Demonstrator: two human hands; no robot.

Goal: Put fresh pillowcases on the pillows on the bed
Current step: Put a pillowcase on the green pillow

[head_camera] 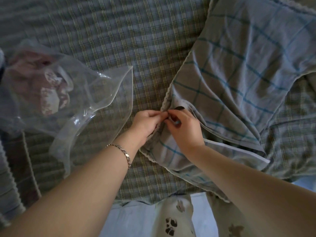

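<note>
Bed is lying under a green plaid sheet, filling most of the view; person is standing at its near edge, leaning over it.

Pillow is lying on the right half, running diagonally from top right down toward the edge; it's wearing a blue-check case with a scalloped trim; I can't tell whether that case is the fresh one or the old one. The near end is looking flat and slack, cloth folded over itself, so the opening is sitting right at the hands.

Clear bag is lying on the left half, mouth gaping toward the middle, well apart from the pillow; a folded patterned fabric is showing through it, reddish and white; my guess is that's another case waiting, not confirmed.

Left hand is pinching the trimmed edge of the case at the opening, fingers closed on the cloth; bracelet is sitting on that wrist. Right hand is closing thumb and fingers on something small right at the same spot, touching the left fingertips; looks like a zip pull or button, too small to be sure.

Progress read: this pillow is at the closure step, either fastening or unfastening; can't say which. No second pillow is clearly showing, so what's left is unclear.
</note>
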